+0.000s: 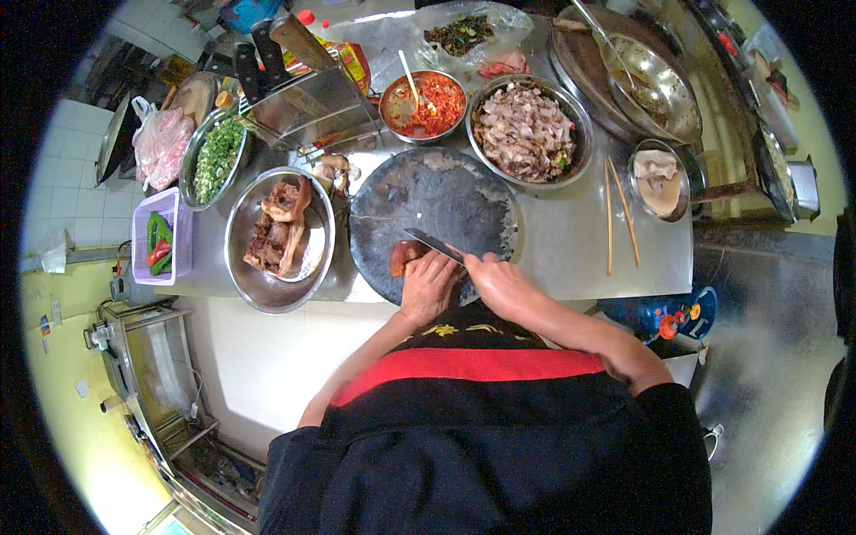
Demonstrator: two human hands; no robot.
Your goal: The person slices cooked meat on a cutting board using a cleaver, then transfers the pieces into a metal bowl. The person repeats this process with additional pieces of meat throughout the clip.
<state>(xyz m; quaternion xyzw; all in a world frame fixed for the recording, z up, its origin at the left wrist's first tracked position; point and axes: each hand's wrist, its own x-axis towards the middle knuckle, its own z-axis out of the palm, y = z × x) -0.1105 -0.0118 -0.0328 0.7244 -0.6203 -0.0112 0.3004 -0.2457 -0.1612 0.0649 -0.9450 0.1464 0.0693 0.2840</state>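
Note:
A round, dark chopping board [435, 187] with a worn, pale-patched edge lies on the steel table before me. Near its front edge my left hand [429, 286] presses on a reddish-brown piece of meat [404, 258], whose right part is hidden under the fingers. My right hand [496, 281] is closed round the handle of a knife [435, 245]. The blade points up and left across the board, passing just beyond my left fingers. I cannot tell whether its edge touches the meat. A small white bit lies mid-board.
Left stand a steel bowl [234, 257] of cooked meat chunks, a bowl of chopped green onion [219, 160] and a purple basket [186, 247] of peppers. Behind are a knife rack [311, 110], a chopped-chili bowl [438, 100] and a sliced-meat bowl [525, 130]. Chopsticks [622, 214] lie right.

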